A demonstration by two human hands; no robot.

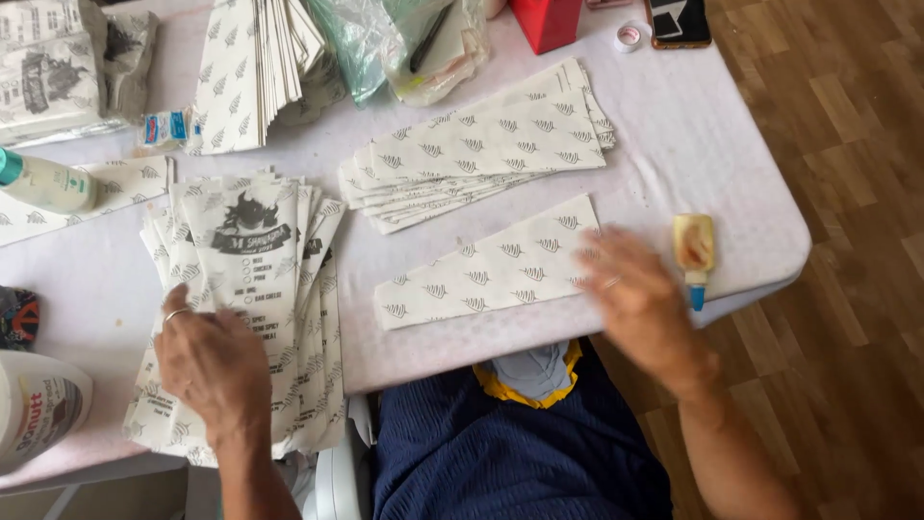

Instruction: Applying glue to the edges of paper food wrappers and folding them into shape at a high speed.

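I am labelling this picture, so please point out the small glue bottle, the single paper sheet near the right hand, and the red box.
Glue bottle (694,247): head view, on its yellowish body.
Single paper sheet (481,270): head view, on its middle.
Red box (545,21): head view, on its front face.

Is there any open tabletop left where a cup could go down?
Bare table lies right of the fanned paper stack, above the glue bottle. A narrower strip runs between that stack and the printed bag pile. The far left is crowded.

Printed bag stack (260,289) at left of surface (674,125); fanned sheet pile (481,154) behind single sheet (481,274) at centre; glue bottle (694,250) right of the sheet.
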